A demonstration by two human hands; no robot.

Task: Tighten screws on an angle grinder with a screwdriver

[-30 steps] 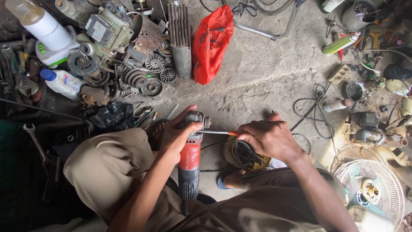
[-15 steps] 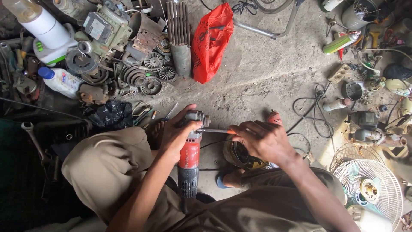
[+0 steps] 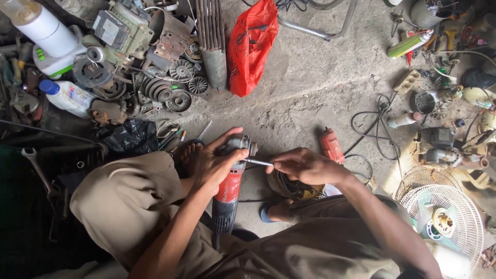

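My left hand (image 3: 214, 163) grips a red and black angle grinder (image 3: 230, 186) by its body, thumb over the grey gear head. The tool stands nose up between my knees. My right hand (image 3: 305, 166) pinches the handle of a thin screwdriver (image 3: 258, 163) whose metal shaft points left into the side of the grinder's head. Under the right hand lies a yellow and dark object (image 3: 294, 188), partly hidden.
A red plastic bag (image 3: 250, 46), a metal finned tube (image 3: 212, 41), and a heap of gears, motors and bottles (image 3: 129, 67) lie at the upper left. A red tool part (image 3: 330, 145), cables (image 3: 380, 129), a white fan guard (image 3: 444, 219) at right.
My right hand has slid a little left and down, bringing the screwdriver tip against the grinder head. The left hand keeps its hold on the grinder.
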